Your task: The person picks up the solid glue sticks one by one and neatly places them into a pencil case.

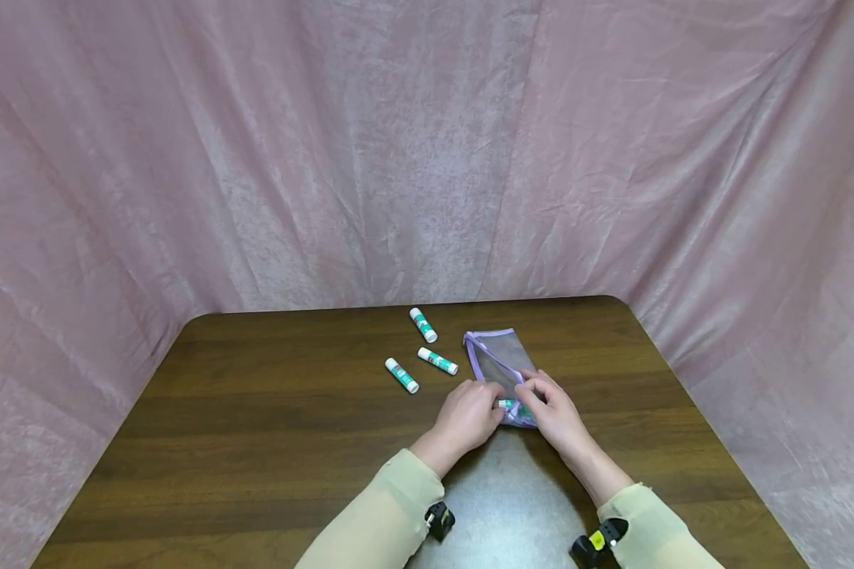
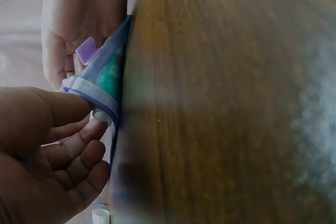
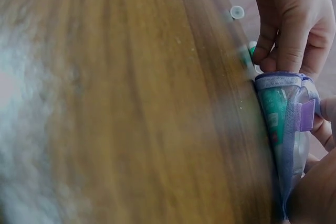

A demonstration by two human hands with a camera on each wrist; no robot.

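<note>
Pale sleeves (image 1: pixel 370 521) rise from the bottom of the frame, the forearms angled inward so both hands meet right of centre. A pink curtain (image 1: pixel 370 158) hangs behind the brown counter (image 1: pixel 270 411). The left hand (image 1: pixel 468 415) bends at the wrist, thumb and index finger seeming to pinch the white end of a glue stick (image 1: pixel 505 404) at the mouth of a purple-trimmed mesh pouch (image 1: pixel 504 344). The right hand (image 1: pixel 557 412), thumb and fingers curled close, grips the pouch's edge, apparently to steady it and keep its mouth parted. The stick's teal body lies inside the mesh. Three more glue sticks (image 1: pixel 438 361) lie loose and apart, left of the pouch, within easy reach. Smallest is the purple tab (image 3: pixel 304 115), beside the right hand's fingers.
</note>
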